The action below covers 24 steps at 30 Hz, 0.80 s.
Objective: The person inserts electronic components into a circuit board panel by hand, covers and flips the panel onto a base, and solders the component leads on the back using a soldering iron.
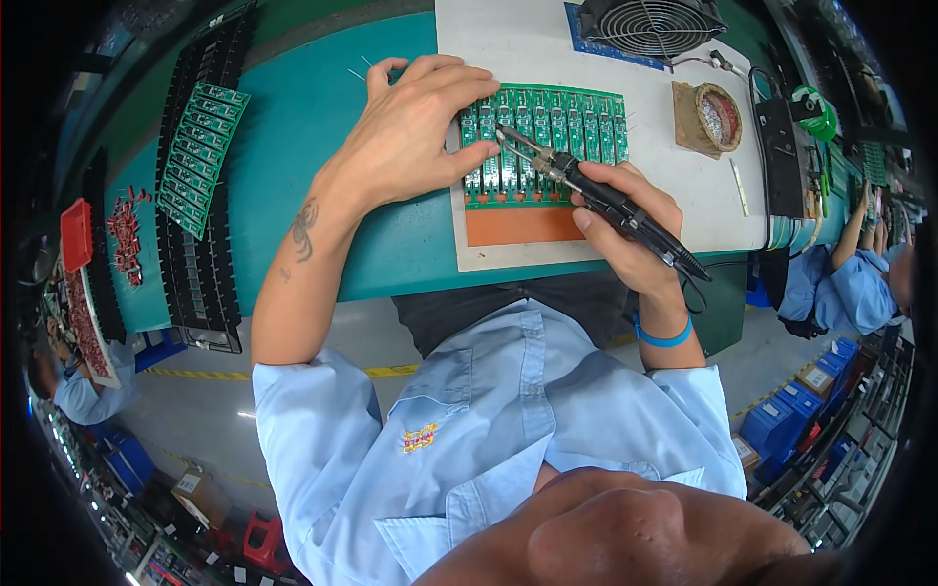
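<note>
A panel of joined green circuit boards [562, 146] lies on the bench in front of me. My right hand [630, 220] is closed around a black soldering iron [618, 203], whose metal tip meets the panel near its left end. My left hand [415, 132] rests palm down at the panel's left edge, fingers apart. Its index fingertip touches the upper left corner, and its thumb lies over the boards beside the iron's tip. Thin wire leads [360, 73] show beyond its outer fingers; what they belong to is hidden.
An orange strip [518, 227] lies beneath the panel's near edge. Right stand a round container [718, 115], a black fan [650, 27] and a black box [779, 156]. Left, a black rack [202, 283] carries another green panel [203, 156], beside red parts [127, 234]. Other people work at both sides.
</note>
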### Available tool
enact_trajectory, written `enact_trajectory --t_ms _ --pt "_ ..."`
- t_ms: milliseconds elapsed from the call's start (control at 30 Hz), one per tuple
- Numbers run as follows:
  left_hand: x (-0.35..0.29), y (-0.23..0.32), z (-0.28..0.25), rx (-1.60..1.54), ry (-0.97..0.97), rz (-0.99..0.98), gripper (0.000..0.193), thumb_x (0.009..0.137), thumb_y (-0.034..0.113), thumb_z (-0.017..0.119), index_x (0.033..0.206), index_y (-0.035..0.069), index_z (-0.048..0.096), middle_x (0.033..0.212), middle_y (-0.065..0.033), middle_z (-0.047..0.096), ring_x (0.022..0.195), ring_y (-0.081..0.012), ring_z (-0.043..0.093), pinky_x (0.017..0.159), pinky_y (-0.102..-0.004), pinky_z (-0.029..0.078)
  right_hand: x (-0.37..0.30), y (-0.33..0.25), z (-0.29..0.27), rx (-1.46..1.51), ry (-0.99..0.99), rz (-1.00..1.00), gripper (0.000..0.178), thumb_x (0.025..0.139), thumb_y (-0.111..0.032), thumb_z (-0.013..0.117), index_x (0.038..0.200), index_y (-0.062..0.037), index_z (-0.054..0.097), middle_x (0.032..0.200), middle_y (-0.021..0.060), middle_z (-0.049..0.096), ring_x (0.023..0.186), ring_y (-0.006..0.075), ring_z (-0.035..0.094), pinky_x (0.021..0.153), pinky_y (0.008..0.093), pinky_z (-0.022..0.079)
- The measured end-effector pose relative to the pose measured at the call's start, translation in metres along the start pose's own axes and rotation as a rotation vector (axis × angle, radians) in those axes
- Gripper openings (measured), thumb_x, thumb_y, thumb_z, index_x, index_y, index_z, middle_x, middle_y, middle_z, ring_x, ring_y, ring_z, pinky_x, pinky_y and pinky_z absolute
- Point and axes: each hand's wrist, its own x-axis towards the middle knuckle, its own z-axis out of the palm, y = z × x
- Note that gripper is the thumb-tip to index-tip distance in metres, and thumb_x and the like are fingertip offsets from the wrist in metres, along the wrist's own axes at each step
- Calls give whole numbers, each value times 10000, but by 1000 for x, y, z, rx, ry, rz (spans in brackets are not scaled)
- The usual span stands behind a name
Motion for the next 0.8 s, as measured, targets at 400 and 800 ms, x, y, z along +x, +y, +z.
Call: enact_trajectory --t_ms 400,800 --pt "0 1 -1 -2 -1 -4 502 836 304 799 1274 73 718 1334 -52 697 1283 -235 566 1103 -492 305 -1 -6 2 65 70 -16 459 750 56 764 1206 16 725 933 121 751 747 183 587 692 284 478" --pt "-3 2 -6 47 10 20 503 854 325 786 1281 68 715 1344 -73 685 1259 -243 570 1095 -486 305 2 -16 4 49 56 -54 454 736 58 773 1186 19 729 944 122 762 742 179 559 687 288 465"
